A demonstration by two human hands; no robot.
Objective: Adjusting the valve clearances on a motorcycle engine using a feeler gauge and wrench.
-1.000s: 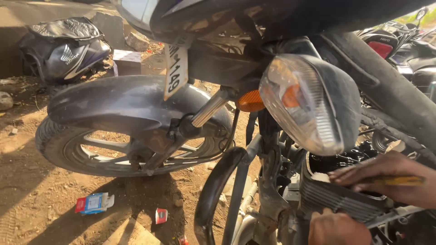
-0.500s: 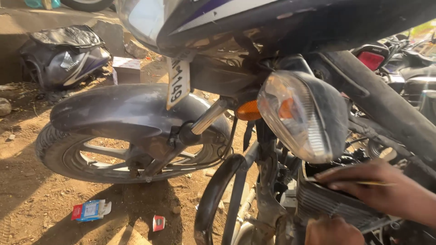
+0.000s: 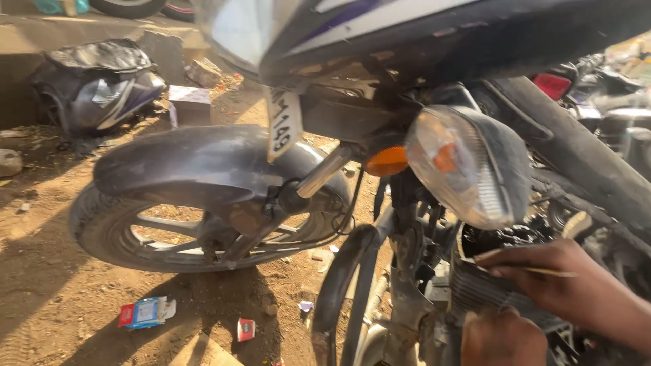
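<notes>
A motorcycle fills the view, its front wheel turned left and its clear turn-signal lamp close to the camera. My right hand reaches in from the right, just below the lamp. It pinches a thin pale stick-like tool over the finned engine block. My left hand is curled into a fist low against the engine, at the bottom edge. Whatever it may grip is hidden.
A dark curved frame tube runs down in front of the engine. Small red and blue packets lie on the dirt under the wheel. A detached headlamp fairing and a small box sit at the back left. More motorcycles stand at right.
The view has drifted so the bike's upper fairing fills more of the top. My right hand edged slightly left with the tool; my left hand stayed by the engine.
</notes>
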